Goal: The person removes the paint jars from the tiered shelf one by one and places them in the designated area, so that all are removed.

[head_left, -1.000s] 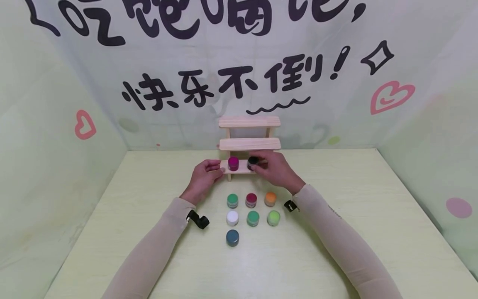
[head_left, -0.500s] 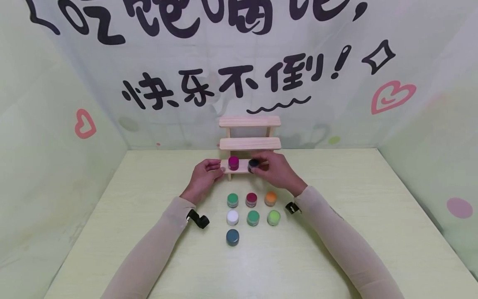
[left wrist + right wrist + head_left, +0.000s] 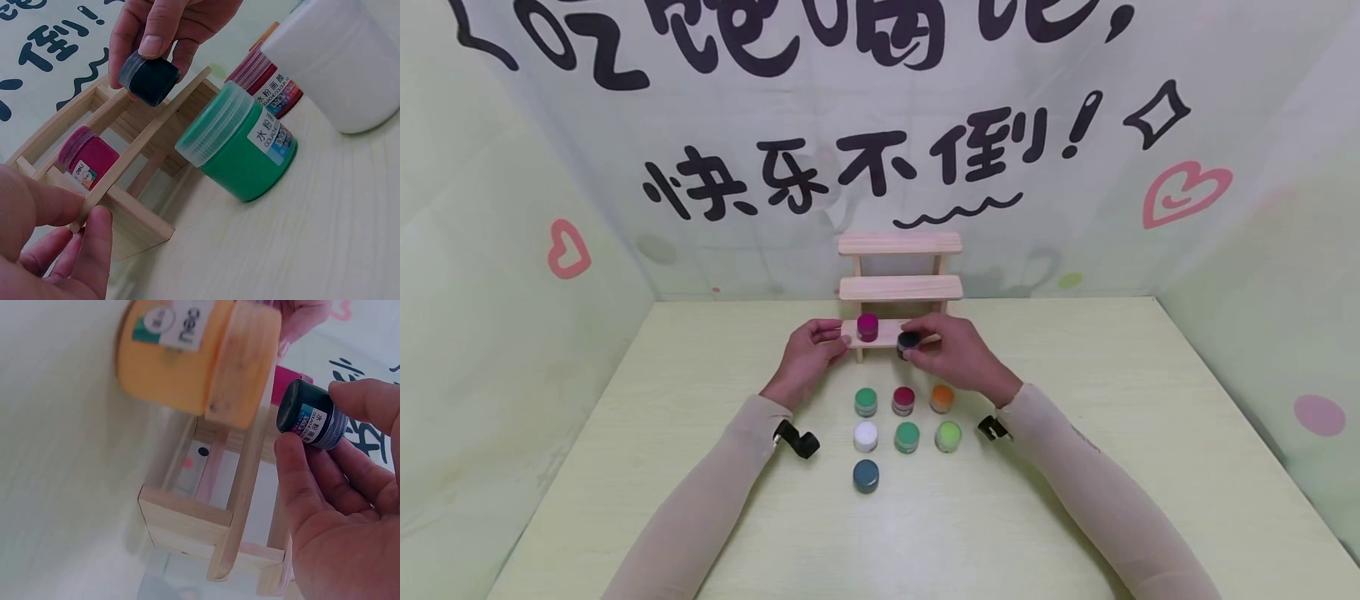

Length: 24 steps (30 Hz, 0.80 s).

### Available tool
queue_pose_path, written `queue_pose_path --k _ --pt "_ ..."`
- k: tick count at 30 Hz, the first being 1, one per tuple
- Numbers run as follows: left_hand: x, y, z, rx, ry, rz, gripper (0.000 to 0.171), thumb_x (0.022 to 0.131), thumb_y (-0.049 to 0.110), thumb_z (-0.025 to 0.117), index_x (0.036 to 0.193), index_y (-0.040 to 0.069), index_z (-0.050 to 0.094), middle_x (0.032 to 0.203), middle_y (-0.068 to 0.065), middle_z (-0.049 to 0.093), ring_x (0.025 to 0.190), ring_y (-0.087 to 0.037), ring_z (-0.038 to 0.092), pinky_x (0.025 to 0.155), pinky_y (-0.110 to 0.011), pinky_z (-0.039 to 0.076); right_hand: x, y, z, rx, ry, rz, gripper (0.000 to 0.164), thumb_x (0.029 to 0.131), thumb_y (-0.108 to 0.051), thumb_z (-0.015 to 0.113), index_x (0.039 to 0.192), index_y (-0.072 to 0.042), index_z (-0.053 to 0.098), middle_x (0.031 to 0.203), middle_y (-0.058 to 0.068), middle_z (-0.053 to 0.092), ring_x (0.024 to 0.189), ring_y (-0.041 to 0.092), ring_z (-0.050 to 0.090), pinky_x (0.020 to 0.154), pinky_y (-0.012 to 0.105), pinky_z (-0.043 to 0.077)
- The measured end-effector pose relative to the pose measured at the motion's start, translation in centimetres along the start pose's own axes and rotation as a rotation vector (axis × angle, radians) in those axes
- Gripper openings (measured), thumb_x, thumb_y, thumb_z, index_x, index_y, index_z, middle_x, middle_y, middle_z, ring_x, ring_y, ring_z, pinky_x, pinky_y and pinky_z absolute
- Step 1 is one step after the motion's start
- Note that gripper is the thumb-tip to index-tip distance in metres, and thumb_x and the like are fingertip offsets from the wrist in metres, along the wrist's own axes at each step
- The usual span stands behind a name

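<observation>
My left hand pinches the left end of the lowest shelf of a three-step wooden stand between thumb and fingers. Between the thumb and fingertips of my right hand is a small dark paint jar, labelled as gouache. In the left wrist view this dark jar appears tilted and raised above the front of the lowest shelf. A magenta paint jar stands on that shelf, near my left hand.
On the table before the stand, several paint jars stand in rows: green, dark red, orange, white, another green, light green and dark blue. Behind the stand hangs a printed cloth.
My right hand has drawn the dark jar from over the lowest shelf toward me, to the shelf's front edge. My left hand stays in place on the stand.
</observation>
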<state>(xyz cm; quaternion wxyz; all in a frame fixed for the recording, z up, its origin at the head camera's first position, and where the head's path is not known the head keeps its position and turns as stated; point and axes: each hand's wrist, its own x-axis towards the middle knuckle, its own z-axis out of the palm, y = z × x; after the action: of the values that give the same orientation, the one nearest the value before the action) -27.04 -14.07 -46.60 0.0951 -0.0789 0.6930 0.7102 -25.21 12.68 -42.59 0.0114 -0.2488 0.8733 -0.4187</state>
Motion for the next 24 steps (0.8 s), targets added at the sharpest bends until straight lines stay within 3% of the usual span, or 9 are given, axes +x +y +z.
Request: queue_pose_path --k 24 --pt "0.1 -0.3 0.1 -0.04 -0.006 0.017 0.045 0.102 0.004 0.069 0.145 0.005 0.059 0.125 -0.012 0.062 0.102 -0.016 0.069 0.092 -0.025 0.065 -3.0 -2.0 0.2 0.04 -0.076 -0.084 0.034 0.094 -0.009 0.08 0.128 -0.007 0.072 0.118 0.007 0.072 0.107 0.026 0.073 0.093 0.044 0.067"
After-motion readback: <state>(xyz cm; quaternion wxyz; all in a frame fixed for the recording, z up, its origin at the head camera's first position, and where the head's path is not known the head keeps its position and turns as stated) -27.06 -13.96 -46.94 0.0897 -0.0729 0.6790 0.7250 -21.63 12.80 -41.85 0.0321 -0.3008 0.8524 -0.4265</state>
